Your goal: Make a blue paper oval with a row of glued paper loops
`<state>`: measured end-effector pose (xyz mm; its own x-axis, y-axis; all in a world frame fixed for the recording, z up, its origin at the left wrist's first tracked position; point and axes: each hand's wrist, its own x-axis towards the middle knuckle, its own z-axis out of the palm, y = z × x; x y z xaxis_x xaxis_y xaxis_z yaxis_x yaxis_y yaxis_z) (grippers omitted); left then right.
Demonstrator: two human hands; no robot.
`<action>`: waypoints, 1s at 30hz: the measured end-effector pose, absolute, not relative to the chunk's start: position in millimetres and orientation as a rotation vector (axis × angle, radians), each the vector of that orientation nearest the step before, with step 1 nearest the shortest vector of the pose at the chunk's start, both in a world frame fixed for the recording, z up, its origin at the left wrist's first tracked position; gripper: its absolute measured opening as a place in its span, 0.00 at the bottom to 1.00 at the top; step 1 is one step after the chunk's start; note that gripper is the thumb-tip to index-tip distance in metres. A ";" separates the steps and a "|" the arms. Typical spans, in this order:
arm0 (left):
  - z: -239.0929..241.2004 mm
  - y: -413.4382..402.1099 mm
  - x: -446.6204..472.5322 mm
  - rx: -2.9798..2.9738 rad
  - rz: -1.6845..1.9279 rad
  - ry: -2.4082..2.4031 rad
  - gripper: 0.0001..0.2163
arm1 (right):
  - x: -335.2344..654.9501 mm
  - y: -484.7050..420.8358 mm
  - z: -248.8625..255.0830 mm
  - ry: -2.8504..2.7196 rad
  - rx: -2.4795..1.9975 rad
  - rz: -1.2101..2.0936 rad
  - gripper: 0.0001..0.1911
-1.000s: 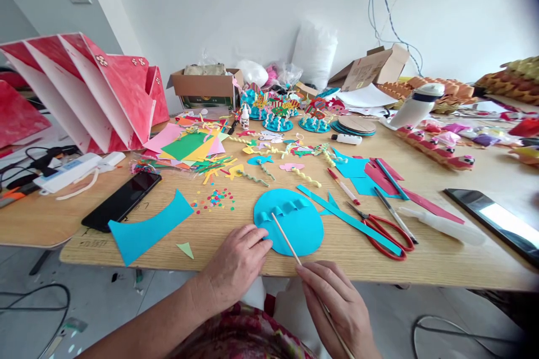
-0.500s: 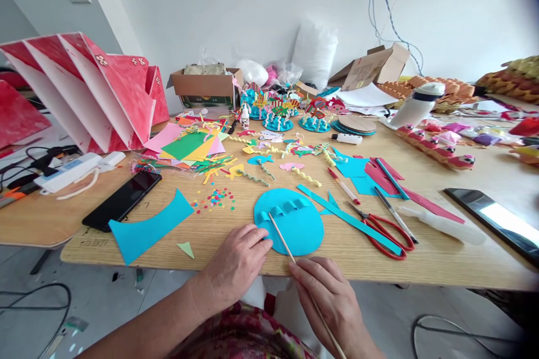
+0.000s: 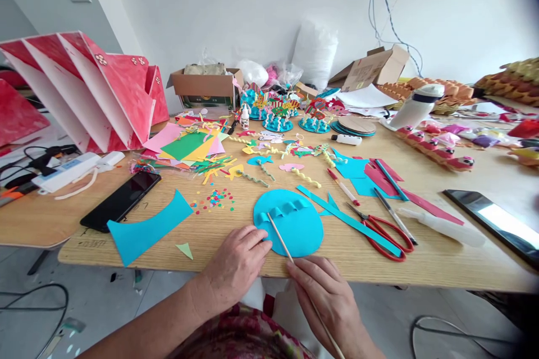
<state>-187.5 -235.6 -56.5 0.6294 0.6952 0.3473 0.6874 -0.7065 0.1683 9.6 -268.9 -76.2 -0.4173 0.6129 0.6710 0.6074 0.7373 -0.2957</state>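
A round blue paper disc [image 3: 295, 238] lies on the table in front of me, with a wavy blue paper strip [image 3: 287, 208] looped across its upper part. My left hand [image 3: 242, 255] is at the disc's lower left edge, fingers close together and gripping the rim. In my right hand [image 3: 324, 286] is a thin wooden stick [image 3: 280, 238], held like a pen. Its tip touches the left end of the wavy strip. Right of the disc, a long straight blue strip [image 3: 349, 220] lies across red-handled scissors [image 3: 385, 235].
Left are a curved blue paper offcut [image 3: 151, 230], a black phone [image 3: 122, 202] and scattered paper dots [image 3: 217, 197]. Pens, a clear glue bottle [image 3: 442, 227] and a tablet [image 3: 492, 221] lie to the right. Farther back stand finished blue-based decorations [image 3: 278, 120] and a white bottle [image 3: 416, 105].
The view has shifted very slightly. Both hands, the stick and the disc look almost the same as before.
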 end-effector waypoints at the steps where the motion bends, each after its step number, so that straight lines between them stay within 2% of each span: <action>1: -56.5 -235.1 -187.5 2.816 0.616 1.194 0.09 | 9.9 -269.2 -75.6 -2.133 -0.920 0.013 0.15; 11: -53.6 -234.7 -187.8 2.820 0.638 1.184 0.09 | 30.6 -278.4 -68.4 -1.993 -0.992 -0.025 0.18; 30: -53.9 -235.0 -187.0 2.851 0.611 1.174 0.09 | 38.9 -265.5 -68.7 -2.084 -0.986 -0.036 0.16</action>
